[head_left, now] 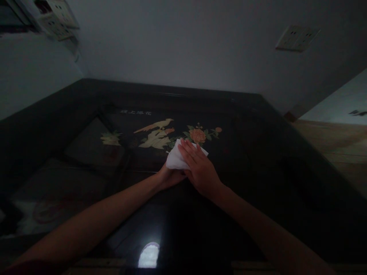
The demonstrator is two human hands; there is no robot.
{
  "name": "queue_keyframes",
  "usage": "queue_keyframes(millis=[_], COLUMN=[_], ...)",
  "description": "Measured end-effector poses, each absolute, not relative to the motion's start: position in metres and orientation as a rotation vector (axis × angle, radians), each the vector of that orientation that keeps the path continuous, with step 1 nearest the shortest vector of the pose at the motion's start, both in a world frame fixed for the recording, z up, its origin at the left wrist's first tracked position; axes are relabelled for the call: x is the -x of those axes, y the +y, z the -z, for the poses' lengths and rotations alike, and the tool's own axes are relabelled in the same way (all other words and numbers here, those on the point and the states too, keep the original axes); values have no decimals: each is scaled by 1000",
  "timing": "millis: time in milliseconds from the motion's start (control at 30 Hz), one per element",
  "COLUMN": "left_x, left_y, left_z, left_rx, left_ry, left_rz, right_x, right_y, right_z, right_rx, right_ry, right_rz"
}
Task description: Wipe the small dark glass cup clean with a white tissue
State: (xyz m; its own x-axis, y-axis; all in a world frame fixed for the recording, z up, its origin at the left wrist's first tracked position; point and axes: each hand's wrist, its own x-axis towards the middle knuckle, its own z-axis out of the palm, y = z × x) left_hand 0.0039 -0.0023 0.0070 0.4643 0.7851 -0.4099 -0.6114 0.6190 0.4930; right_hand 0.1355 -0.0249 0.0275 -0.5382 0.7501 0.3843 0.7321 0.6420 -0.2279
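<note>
A folded white cloth (pixel 177 158), perhaps a paper wipe, is held between my two hands above the glossy dark tabletop (pixel 197 225). My right hand (pixel 202 172) lies over the cloth's right side, its fingers together and pressed along it. My left hand (pixel 171 177) supports the cloth from below and behind; its fingers are hidden by the cloth. Just beyond the cloth, the surface carries a decoration of an orange flower (pixel 197 135) with green leaves and a pale bird (pixel 164 123) on a rock shape. Pale written characters (pixel 135 112) are at its upper left.
A grey-white wall (pixel 177 46) runs behind the dark surface. Sockets (pixel 297 38) are on it at the right, with more socket plates (pixel 59 23) at the upper left. Wooden flooring (pixel 338 143) shows at the right. A bright light reflection (pixel 149 255) lies near the front.
</note>
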Motion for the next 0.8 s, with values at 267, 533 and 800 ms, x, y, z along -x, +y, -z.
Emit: queue_keyframes(millis=[267, 533, 800], left_x=[-3, -4, -9], left_y=[3, 7, -4], left_z=[-7, -7, -10], left_rx=[-159, -139, -273], left_ry=[619, 600, 587], left_rz=[-790, -755, -801], right_x=[-148, -163, -158], right_y=[-51, -64, -27], right_z=[-17, -6, -32], right_rx=[1155, 1100, 1042], right_ry=[-2345, -2366, -2286], right_rz=[-189, -207, -365])
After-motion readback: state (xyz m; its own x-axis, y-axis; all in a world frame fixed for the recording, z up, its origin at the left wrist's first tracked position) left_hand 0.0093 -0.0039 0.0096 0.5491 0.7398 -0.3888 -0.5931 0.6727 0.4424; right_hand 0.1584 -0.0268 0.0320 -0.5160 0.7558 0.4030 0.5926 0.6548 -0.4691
